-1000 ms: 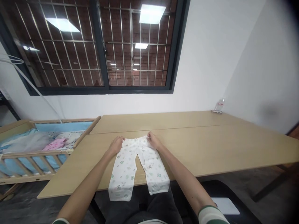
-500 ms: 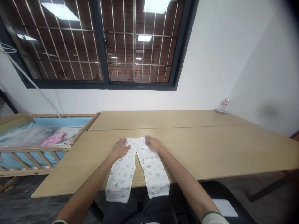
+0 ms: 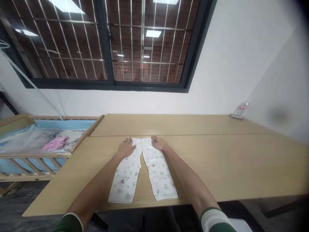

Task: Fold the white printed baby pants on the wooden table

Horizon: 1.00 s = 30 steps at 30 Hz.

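A pair of white baby pants (image 3: 130,172) with small green and grey prints lies spread on the wooden table, its waistband away from me and both legs pointing toward me. At the left corner of the waistband, my left hand (image 3: 126,148) is closed on the cloth, thumb lying on top. My right hand (image 3: 157,143) grips the right corner, with its fingers curled at the edge. The fingertips of both hands are partly hidden. Both leg cuffs rest on the tabletop near the front edge.
The light wooden table (image 3: 217,161) has a seam across it and meets the wall below a barred window (image 3: 149,85). A clear bottle (image 3: 240,109) stands at the back right beside a flat object. To the left is a wooden crib (image 3: 36,155) holding bedding and a pink cloth (image 3: 55,144).
The pants have slid forward, away from me; their cuffs, which hung over the front edge, now lie on the table. Both hands moved with the waistband, and their fingers look more curled.
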Tool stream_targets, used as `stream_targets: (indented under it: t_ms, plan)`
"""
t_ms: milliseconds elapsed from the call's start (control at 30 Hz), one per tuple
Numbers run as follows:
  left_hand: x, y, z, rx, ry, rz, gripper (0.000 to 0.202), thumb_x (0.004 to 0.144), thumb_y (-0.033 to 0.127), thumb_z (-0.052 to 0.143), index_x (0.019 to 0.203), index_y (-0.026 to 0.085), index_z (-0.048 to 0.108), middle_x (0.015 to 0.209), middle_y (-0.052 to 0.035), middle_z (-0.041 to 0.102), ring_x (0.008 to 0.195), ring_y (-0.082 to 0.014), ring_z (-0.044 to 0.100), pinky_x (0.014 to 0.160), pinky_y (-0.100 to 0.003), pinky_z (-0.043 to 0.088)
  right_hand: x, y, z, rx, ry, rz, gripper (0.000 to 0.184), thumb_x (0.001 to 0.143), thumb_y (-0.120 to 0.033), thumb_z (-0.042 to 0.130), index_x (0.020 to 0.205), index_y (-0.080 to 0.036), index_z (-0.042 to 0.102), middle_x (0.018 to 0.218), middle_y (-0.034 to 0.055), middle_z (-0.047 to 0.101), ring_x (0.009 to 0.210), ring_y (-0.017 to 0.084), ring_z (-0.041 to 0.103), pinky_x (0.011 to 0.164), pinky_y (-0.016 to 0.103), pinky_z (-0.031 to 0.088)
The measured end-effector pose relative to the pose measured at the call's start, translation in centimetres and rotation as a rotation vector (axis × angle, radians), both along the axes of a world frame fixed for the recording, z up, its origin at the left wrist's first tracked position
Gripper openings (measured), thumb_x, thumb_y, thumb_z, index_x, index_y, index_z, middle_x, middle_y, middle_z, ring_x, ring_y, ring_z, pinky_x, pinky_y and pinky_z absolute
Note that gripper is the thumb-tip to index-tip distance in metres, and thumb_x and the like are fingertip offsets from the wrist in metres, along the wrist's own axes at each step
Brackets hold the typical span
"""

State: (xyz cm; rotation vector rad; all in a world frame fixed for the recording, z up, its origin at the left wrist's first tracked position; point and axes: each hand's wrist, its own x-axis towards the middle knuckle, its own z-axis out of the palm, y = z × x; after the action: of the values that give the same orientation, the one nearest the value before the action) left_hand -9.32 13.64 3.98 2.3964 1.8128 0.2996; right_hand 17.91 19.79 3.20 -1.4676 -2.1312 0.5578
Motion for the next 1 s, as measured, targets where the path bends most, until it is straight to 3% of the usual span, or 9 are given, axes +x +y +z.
stream_targets:
  t_ms: [100, 200, 267, 333, 400, 533, 767, 867, 1000]
  plan:
    - [2.9, -3.4, 2.0, 0.032, -0.035, 0.011, 0.059, 0.101, 0.041, 0.026, 0.143, 0.002, 0.044, 0.157, -0.0286, 0.037, 0.146, -0.0407, 0.034, 0.115, -0.055, 0.029, -0.1, 1.7, 0.2, -0.039, 0.087, -0.136, 0.026, 0.089, -0.018, 0.055, 0.111, -0.012, 0.068, 0.109, 0.0115, 0.074, 0.095, 0.021, 0.068, 0.084, 0.028, 0.051]
    - [7.4, -9.3, 3.3, 0.017, -0.074, -0.104, 0.049, 0.100, 0.047, 0.032, 0.121, 0.014, 0.062, 0.127, -0.0197, 0.066, 0.120, -0.0342, 0.060, 0.103, -0.049, 0.043, -0.1, 2.6, 0.4, -0.079, 0.144, -0.221, 0.021, 0.088, -0.019, 0.059, 0.102, -0.009, 0.071, 0.100, 0.0126, 0.076, 0.086, 0.019, 0.069, 0.075, 0.024, 0.051]
    - [10.7, -13.5, 3.5, -0.025, -0.101, -0.213, 0.047, 0.099, 0.053, 0.035, 0.106, 0.020, 0.067, 0.108, -0.0139, 0.072, 0.102, -0.0296, 0.067, 0.090, -0.043, 0.050, 0.0, 2.9, 0.6, -0.108, 0.168, -0.241, 0.016, 0.085, -0.020, 0.062, 0.090, -0.010, 0.074, 0.091, 0.0116, 0.077, 0.081, 0.018, 0.070, 0.071, 0.023, 0.050]
    - [13.7, -16.9, 3.1, -0.139, -0.158, -0.279, 0.052, 0.097, 0.055, 0.034, 0.106, 0.017, 0.068, 0.098, -0.0179, 0.073, 0.092, -0.0330, 0.069, 0.081, -0.048, 0.052, 0.0, 3.0, 0.8, -0.132, 0.186, -0.249, 0.013, 0.082, -0.021, 0.067, 0.082, -0.010, 0.075, 0.087, 0.0105, 0.077, 0.080, 0.019, 0.070, 0.069, 0.023, 0.049]
    - [15.8, -19.0, 2.6, -0.230, -0.175, -0.255, 0.055, 0.094, 0.058, 0.038, 0.107, 0.015, 0.070, 0.096, -0.0222, 0.072, 0.092, -0.0377, 0.069, 0.080, -0.053, 0.051, 0.0, 3.1, 0.9, -0.152, 0.196, -0.254, 0.011, 0.079, -0.022, 0.071, 0.077, -0.011, 0.075, 0.084, 0.0089, 0.077, 0.079, 0.019, 0.070, 0.068, 0.022, 0.048]
    - [17.7, -19.9, 2.0, -0.316, -0.179, -0.220, 0.057, 0.089, 0.061, 0.042, 0.105, 0.016, 0.074, 0.097, -0.0271, 0.072, 0.093, -0.0411, 0.069, 0.079, -0.057, 0.050, -0.3, 3.2, 1.1, -0.181, 0.203, -0.278, 0.011, 0.075, -0.021, 0.075, 0.070, -0.012, 0.072, 0.078, 0.0070, 0.075, 0.075, 0.018, 0.069, 0.066, 0.022, 0.047]
    - [17.7, -19.9, 2.4, -0.330, -0.137, -0.248, 0.042, 0.085, 0.043, 0.048, 0.095, 0.014, 0.077, 0.090, -0.0255, 0.073, 0.088, -0.0378, 0.071, 0.074, -0.051, 0.050, -0.6, 2.5, 2.2, -0.197, 0.282, -0.304, 0.008, 0.072, -0.016, 0.075, 0.071, -0.013, 0.068, 0.074, 0.0034, 0.072, 0.072, 0.015, 0.066, 0.062, 0.020, 0.045]
    - [16.9, -20.1, 3.0, -0.322, -0.194, -0.183, 0.038, 0.083, 0.037, 0.049, 0.092, 0.013, 0.077, 0.090, -0.0215, 0.075, 0.088, -0.0361, 0.071, 0.078, -0.048, 0.050, -0.7, 1.9, 3.0, -0.210, 0.328, -0.308, 0.010, 0.070, -0.015, 0.076, 0.069, -0.015, 0.065, 0.068, 0.0011, 0.069, 0.068, 0.014, 0.064, 0.059, 0.019, 0.044]
    - [14.2, -20.7, 3.8, -0.297, -0.416, -0.102, 0.027, 0.082, 0.029, 0.049, 0.072, 0.018, 0.072, 0.076, -0.0109, 0.075, 0.074, -0.0251, 0.069, 0.073, -0.035, 0.047, -1.7, 1.2, 4.3, -0.249, 0.429, -0.295, 0.013, 0.071, -0.017, 0.076, 0.073, -0.016, 0.063, 0.064, 0.0013, 0.067, 0.062, 0.014, 0.062, 0.055, 0.020, 0.046]
